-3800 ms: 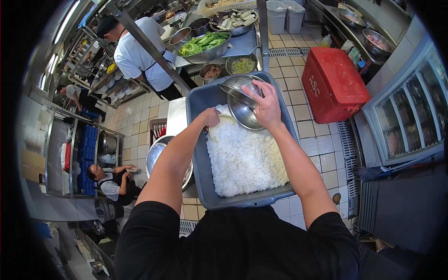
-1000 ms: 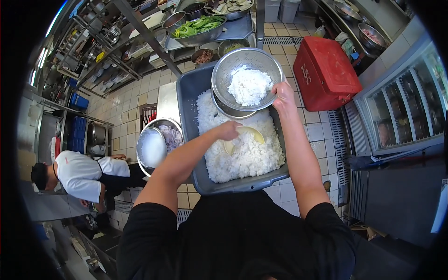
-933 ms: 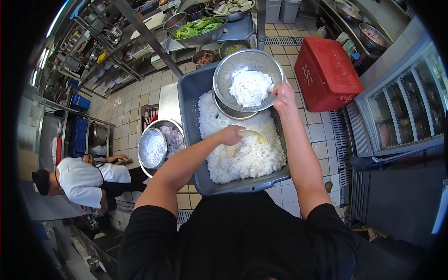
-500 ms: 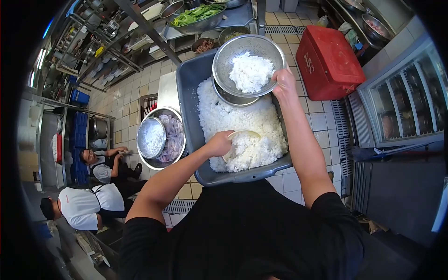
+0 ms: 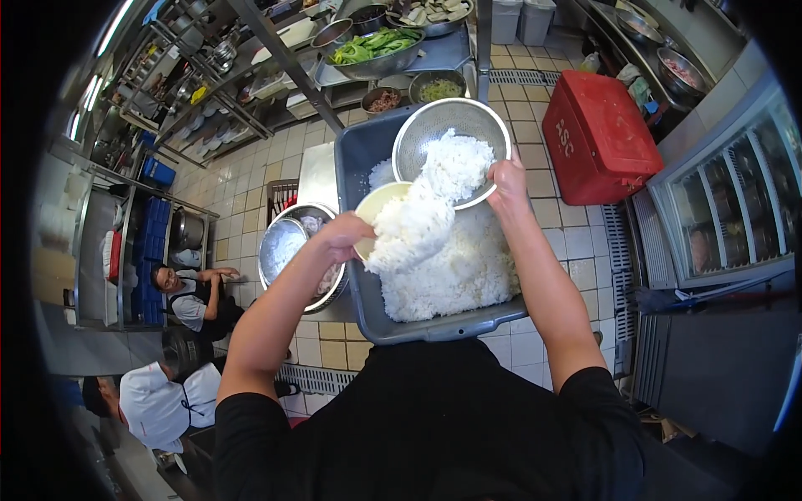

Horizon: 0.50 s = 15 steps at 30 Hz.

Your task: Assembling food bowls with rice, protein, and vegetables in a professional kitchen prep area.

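Two bare hands work over rice: the left hand (image 5: 341,237), fingers clamped on the edge of a pale yellow bowl (image 5: 376,203) at its 9 o'clock, and the right hand (image 5: 506,181), closed on the rim of a perforated metal colander (image 5: 411,140) at its 4 o'clock. The yellow bowl is tilted, its heaped rice (image 5: 413,232) meeting the white mound in the colander; whether the two rims touch, I cannot tell. Both vessels are above a grey tub (image 5: 355,144), the colander at the tub's 12 o'clock, with more rice spread below.

From the tub's centre, a pale work surface (image 5: 317,174) lies at 10 o'clock. At 9 o'clock, a smaller metal bowl (image 5: 271,257) sits in a large metal basin (image 5: 323,303). Leafy greens (image 5: 376,45) fill a bowl at 11 o'clock, a red cooler box (image 5: 597,138) stands at 2, and a white-shirted person (image 5: 159,407) bends at 8.
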Motion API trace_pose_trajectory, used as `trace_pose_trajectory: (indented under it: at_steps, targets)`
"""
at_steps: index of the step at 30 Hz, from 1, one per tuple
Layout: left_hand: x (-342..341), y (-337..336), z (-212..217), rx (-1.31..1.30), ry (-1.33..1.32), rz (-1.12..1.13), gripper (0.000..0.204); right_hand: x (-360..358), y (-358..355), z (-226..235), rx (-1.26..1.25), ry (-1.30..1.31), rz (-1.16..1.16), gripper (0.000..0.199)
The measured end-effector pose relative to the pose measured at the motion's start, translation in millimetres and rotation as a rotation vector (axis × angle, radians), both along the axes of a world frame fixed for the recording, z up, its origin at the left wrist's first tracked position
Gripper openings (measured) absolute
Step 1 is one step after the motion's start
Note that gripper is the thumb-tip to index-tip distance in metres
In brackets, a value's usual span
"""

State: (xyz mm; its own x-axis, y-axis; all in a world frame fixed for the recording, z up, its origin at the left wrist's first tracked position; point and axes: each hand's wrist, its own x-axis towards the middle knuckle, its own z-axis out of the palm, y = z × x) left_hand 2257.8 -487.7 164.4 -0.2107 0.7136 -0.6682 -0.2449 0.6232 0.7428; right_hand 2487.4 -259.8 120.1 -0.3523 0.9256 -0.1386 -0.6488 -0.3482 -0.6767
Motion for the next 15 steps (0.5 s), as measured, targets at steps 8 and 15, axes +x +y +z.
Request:
trace_pose_trajectory:
  at_steps: [8, 15]
  targets:
    - [15, 44, 98, 0.666, 1.35, 0.089, 0.041, -22, -53, 7, -0.135, 0.004, 0.166, 0.075]
    - [29, 49, 76, 0.821, 1.685, 0.243, 0.046, -25, -60, -1, -0.199, -0.01, 0.241, 0.076]
